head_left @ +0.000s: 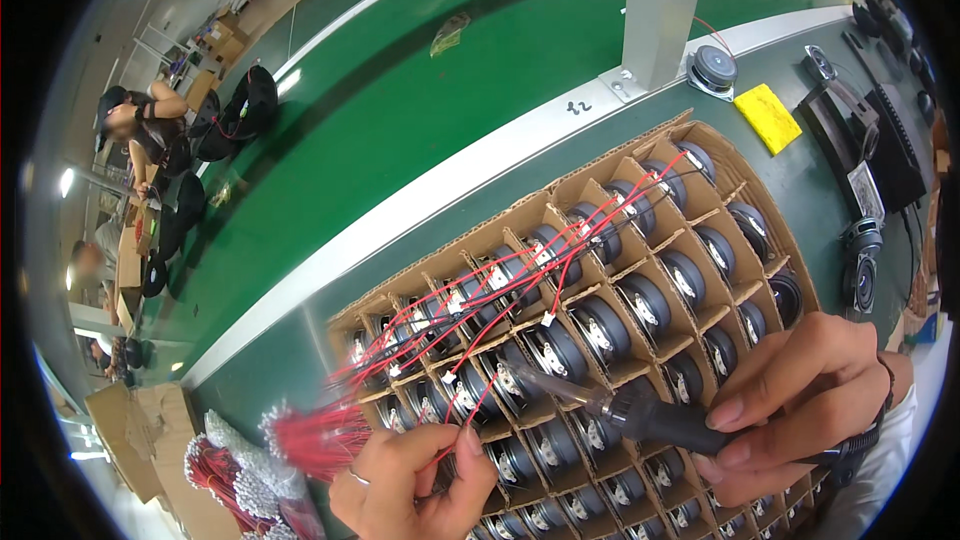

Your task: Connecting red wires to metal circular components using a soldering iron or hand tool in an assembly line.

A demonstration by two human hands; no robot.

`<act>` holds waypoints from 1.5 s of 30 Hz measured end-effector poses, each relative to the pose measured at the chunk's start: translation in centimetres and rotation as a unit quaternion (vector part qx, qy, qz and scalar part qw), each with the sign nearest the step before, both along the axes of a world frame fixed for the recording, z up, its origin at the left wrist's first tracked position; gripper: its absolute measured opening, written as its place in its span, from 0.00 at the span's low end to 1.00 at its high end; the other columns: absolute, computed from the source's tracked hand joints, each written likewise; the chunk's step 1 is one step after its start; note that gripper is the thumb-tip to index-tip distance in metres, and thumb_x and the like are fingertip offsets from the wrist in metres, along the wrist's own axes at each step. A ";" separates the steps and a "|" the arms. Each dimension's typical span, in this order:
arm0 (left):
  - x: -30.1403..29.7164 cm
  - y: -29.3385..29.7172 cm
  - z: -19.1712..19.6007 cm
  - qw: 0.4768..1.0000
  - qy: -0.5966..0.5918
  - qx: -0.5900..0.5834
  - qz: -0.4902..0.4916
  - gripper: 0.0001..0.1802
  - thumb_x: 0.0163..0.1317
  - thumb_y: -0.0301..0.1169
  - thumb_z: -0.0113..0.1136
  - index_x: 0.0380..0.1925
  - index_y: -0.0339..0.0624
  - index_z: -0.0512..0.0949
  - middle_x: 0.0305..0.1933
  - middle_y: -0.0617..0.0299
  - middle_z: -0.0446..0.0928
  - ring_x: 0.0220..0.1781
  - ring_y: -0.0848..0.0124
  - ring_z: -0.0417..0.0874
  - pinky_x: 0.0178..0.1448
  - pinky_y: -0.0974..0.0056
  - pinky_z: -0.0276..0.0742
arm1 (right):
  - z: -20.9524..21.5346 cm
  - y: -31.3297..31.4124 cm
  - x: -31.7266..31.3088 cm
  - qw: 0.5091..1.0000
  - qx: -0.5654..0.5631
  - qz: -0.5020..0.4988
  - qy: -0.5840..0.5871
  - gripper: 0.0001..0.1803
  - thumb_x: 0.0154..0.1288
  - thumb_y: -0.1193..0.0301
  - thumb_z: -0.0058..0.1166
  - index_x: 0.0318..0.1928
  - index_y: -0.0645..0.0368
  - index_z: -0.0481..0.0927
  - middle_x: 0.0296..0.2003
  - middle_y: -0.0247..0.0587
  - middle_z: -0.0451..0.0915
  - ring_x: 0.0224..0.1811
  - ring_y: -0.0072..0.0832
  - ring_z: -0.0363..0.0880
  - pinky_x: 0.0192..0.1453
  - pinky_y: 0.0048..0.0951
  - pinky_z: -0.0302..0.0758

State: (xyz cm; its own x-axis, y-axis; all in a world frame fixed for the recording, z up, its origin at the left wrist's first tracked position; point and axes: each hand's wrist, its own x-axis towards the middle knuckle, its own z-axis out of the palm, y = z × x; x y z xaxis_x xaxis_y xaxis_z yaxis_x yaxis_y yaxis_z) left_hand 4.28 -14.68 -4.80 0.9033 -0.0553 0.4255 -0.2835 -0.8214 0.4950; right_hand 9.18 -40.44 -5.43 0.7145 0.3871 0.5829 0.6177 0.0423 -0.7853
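Observation:
My right hand point(810, 395) grips the black handle of a soldering iron point(652, 418). Its metal barrel points left, with the tip close to a speaker's terminal; whether they touch I cannot tell. Between thumb and finger of my left hand point(410, 485) is a thin red-and-black wire lead point(484, 398), its end by the same speaker. Below both hands lies a divided cardboard box point(560, 202) with several round black speakers point(598, 328) standing in its compartments. Red and black leads with white connectors point(548, 319) run across the far rows.
Bundles of red leads point(320, 437) and bags of white-ended leads point(250, 485) lie left of the box. Beyond it rise a metal post point(662, 15) and a loose speaker point(712, 70). A yellow sponge point(768, 120) and black speaker parts point(862, 265) sit at right. People work far left.

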 end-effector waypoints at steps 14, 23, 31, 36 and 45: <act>0.2 0.2 0.0 1.000 -0.005 0.008 -0.013 0.07 0.56 0.22 0.72 0.31 0.39 0.81 0.17 0.69 0.67 0.17 0.81 0.59 0.21 0.74 0.55 | -0.1 -0.3 0.5 0.998 -0.008 0.062 -0.007 0.14 0.40 0.90 0.75 0.27 0.68 0.84 0.38 0.55 0.79 0.28 0.33 0.85 0.33 0.20 0.87; 0.3 0.2 -0.2 1.000 -0.009 0.000 -0.013 0.07 0.55 0.22 0.72 0.31 0.39 0.81 0.17 0.69 0.68 0.17 0.81 0.60 0.21 0.74 0.55 | 0.1 -0.4 0.2 0.998 -0.026 0.064 0.008 0.14 0.40 0.88 0.77 0.29 0.67 0.85 0.40 0.53 0.80 0.32 0.33 0.86 0.37 0.22 0.88; 0.3 0.3 -0.1 1.000 -0.011 0.007 -0.017 0.07 0.55 0.22 0.72 0.31 0.39 0.82 0.18 0.69 0.69 0.17 0.81 0.61 0.21 0.74 0.57 | 0.5 -0.6 0.2 0.996 -0.049 0.077 0.016 0.14 0.41 0.87 0.77 0.29 0.66 0.86 0.41 0.52 0.80 0.33 0.34 0.86 0.38 0.23 0.88; 0.1 0.1 0.1 1.000 -0.006 0.015 -0.009 0.07 0.55 0.22 0.72 0.31 0.38 0.82 0.18 0.69 0.69 0.17 0.81 0.62 0.22 0.74 0.58 | 0.7 -0.8 0.3 0.994 -0.061 0.088 0.026 0.13 0.42 0.87 0.77 0.30 0.66 0.86 0.42 0.52 0.80 0.35 0.33 0.86 0.39 0.23 0.88; 0.1 0.0 0.3 1.000 -0.002 0.025 -0.010 0.07 0.55 0.22 0.72 0.31 0.38 0.82 0.18 0.69 0.69 0.17 0.80 0.62 0.22 0.74 0.58 | 0.6 -1.0 0.5 0.993 -0.063 0.102 0.006 0.14 0.40 0.86 0.78 0.30 0.66 0.86 0.42 0.52 0.80 0.35 0.34 0.86 0.39 0.23 0.88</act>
